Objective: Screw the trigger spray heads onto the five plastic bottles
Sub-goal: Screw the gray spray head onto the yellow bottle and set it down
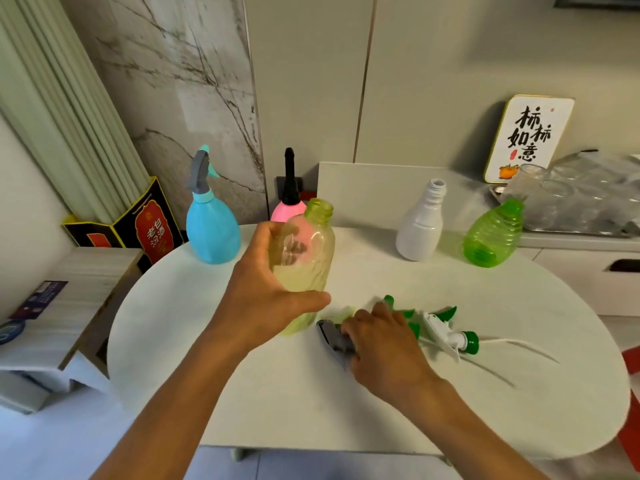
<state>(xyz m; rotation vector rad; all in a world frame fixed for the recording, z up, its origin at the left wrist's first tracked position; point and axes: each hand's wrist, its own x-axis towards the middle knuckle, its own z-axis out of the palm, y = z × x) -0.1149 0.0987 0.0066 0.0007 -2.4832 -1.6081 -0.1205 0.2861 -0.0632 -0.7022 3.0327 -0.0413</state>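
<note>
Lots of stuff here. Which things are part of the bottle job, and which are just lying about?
Job: yellow bottle, blue bottle, pink bottle, white bottle, green bottle, loose spray heads.
Lying about: calligraphy sign, red-and-black box, glass cups.

Single head-worn view, so I have no second camera and no overlap to log. It looks forward and steeply down from above and behind both forearms, wide-angle, with straight wall edges bowing near the borders. The left hand [266, 289], gripping the yellow-green bottle [304, 265], sits close under the lens near frame centre. The right hand [384, 344] lies just right of that grip, equally near. Beyond the grip I see the round white table [381, 410] run back to the wall panels [450, 81].
</note>
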